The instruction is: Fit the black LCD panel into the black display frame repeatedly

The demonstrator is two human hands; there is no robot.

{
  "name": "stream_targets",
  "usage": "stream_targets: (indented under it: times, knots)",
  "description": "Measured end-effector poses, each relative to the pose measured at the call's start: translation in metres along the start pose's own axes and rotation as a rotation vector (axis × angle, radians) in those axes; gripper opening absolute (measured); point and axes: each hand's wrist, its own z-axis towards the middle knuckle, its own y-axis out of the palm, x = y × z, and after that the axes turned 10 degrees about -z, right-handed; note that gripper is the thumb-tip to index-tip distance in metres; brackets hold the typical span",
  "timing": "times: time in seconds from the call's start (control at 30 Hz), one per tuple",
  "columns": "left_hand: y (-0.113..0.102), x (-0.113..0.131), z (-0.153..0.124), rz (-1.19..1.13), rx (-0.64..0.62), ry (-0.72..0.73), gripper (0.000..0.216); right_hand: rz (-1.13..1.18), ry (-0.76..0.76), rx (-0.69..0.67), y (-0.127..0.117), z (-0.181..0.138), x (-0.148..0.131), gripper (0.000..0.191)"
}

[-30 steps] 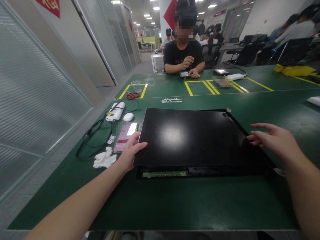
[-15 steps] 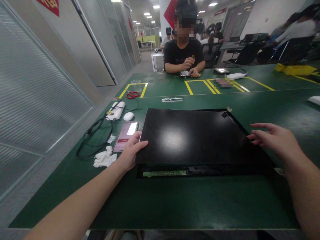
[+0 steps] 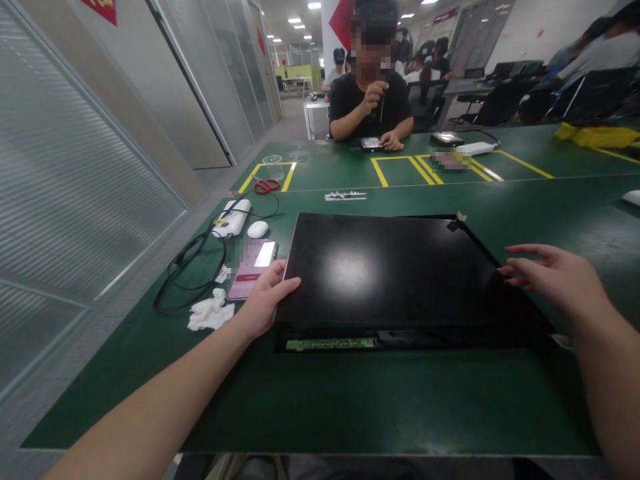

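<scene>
A flat, thin, rectangular black panel (image 3: 395, 280) sits at the centre of the frame, smooth and dark, with a soft round glare left of its middle. It lies over a dark tray-like frame (image 3: 425, 340), whose near rim shows below it, carrying a narrow green circuit strip (image 3: 330, 344). The left hand (image 3: 265, 297) grips the panel's left edge, thumb on top, the other fingers mostly out of sight beyond the edge. The right hand (image 3: 555, 277) is half open with loosely bent fingers by the right edge; whether the fingertips touch it I cannot tell. The tray's lower right corner is hard to make out in shadow near the right wrist, and both forearms are cut off by the frame's bottom.

The panel's long axis runs left to right across the green counter (image 3: 380, 407), its short sides leading toward the top of the frame. At left of centre lie a glossy phone (image 3: 250, 273), partly pixelated, and a crumpled white tissue (image 3: 213, 311), soft and irregular.
</scene>
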Motion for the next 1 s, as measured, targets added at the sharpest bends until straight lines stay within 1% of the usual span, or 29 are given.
stream_targets:
  times: [0.23,0.33,0.47,0.57,0.77,1.0]
  knots:
    - [0.003,0.002,0.0,0.008,0.005,0.0,0.048,-0.069,0.025,0.002,-0.002,-0.011,-0.012,0.035]
    - [0.003,0.002,0.001,0.009,0.008,-0.004,0.047,-0.095,0.012,0.005,-0.003,-0.015,-0.018,0.033]
    - [0.003,0.001,0.001,0.0,0.029,0.001,0.047,-0.146,0.016,0.027,-0.004,-0.018,-0.022,0.027]
    - [0.004,0.001,0.001,-0.015,0.048,0.004,0.048,-0.146,0.018,0.042,-0.004,-0.017,-0.02,0.026]
    - [0.005,0.002,0.002,-0.012,0.077,0.006,0.044,-0.091,-0.039,0.071,-0.001,-0.009,-0.009,0.031]
    - [0.004,0.002,0.001,-0.015,0.082,0.011,0.044,-0.042,-0.032,0.068,0.002,-0.002,0.0,0.034]
